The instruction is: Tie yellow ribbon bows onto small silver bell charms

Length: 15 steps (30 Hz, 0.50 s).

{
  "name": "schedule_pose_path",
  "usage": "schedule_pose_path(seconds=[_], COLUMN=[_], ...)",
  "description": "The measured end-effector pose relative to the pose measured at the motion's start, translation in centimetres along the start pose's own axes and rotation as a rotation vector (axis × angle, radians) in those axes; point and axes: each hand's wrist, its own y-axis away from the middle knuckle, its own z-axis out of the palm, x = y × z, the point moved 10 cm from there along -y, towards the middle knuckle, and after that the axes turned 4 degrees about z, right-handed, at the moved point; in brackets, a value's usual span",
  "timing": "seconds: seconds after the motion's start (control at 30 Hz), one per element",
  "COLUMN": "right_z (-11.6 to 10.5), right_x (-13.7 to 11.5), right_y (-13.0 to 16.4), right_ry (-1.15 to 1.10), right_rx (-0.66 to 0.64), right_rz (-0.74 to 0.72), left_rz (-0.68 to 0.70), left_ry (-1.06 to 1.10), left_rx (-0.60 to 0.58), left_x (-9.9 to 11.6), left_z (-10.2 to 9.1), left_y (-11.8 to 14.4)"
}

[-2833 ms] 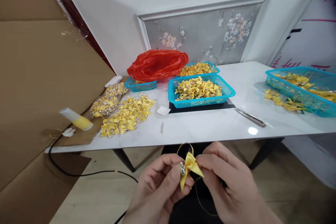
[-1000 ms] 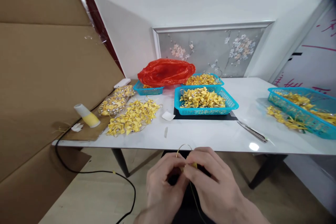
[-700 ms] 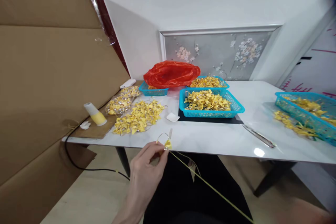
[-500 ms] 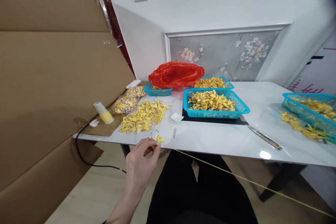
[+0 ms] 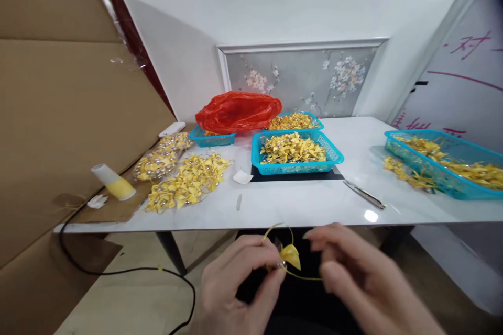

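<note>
Pinched between the thumb and fingers of my left hand [image 5: 245,277] is a yellow ribbon bow [image 5: 291,256] with a small silvery bead or bell. A thin loop rises from it, and a yellow cord [image 5: 302,277] runs from it to the right. My right hand [image 5: 357,272], slightly blurred, is close beside it; the cord meets its thumb, while the index finger stands away. Both hands are in front of the table's near edge, over my lap. A loose pile of similar yellow bows [image 5: 192,180] lies on the table, left of centre.
Blue baskets of yellow pieces stand at the middle [image 5: 298,168] and right [image 5: 451,178]. A red plastic bag [image 5: 239,112] lies behind. Metal tweezers [image 5: 363,193], a white scrap [image 5: 242,177] and a yellow-white cone [image 5: 113,182] rest on the table [image 5: 291,201]. Cardboard [image 5: 70,115] borders the left.
My right hand has come into view beside the bow. My left hand has moved right and down with the bow, and the long cord no longer stretches to the lower right. The view has turned right.
</note>
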Motion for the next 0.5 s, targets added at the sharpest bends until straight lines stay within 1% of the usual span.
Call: schedule_pose_path(seconds=[0.07,0.1,0.23,0.3,0.4,0.5], right_z=[2.9,3.8,5.2,5.5,6.0,6.4], right_x=[-0.3,-0.3,-0.1,0.3,0.7,1.0], right_y=[-0.9,-1.3,-1.6,-1.3,-0.9,-0.8], right_ry=[-0.101,-0.150,-0.363,-0.460,-0.568,-0.636], right_rx=[-0.168,-0.210,-0.240,-0.242,-0.224,-0.228], right_rz=[0.041,0.061,0.120,0.143,0.199,0.269], left_rz=[-0.017,-0.066,-0.390,-0.512,-0.593,-0.598], left_ry=[0.042,0.085,0.420,0.570,0.661,0.664], left_rx=[-0.022,-0.032,-0.050,-0.026,-0.029,-0.031], left_x=[0.2,-0.1,-2.7,-3.6,-4.2,-4.1], left_z=[0.2,0.2,0.8,1.2,1.7,1.7], left_y=[0.0,0.0,1.2,1.9,2.4,2.4])
